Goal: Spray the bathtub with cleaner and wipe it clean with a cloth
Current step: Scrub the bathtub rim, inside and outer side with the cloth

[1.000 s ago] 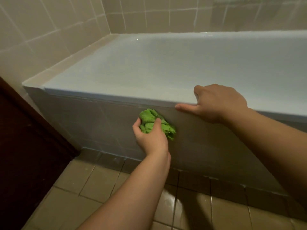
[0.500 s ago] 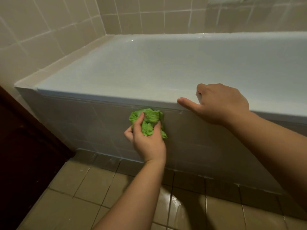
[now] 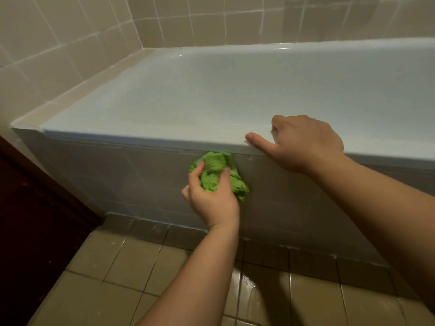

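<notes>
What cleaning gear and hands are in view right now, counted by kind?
Cloths: 1, green cloth, gripped by the left hand against the tiled tub front
Spray bottles: 0 in view
Hands: 2, the right hand resting on the bathtub rim
Total: 3

Left hand (image 3: 211,198) reaches forward, fingers curled in a grip; right hand (image 3: 303,144) rests farther off, thumb stretched out leftward.

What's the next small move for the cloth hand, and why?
Probably sweep the green cloth sideways along the tiled front panel. The left hand grips it bunched against the panel just under the tub rim, the right hand braces on that rim, and panel remains on both sides.
</notes>
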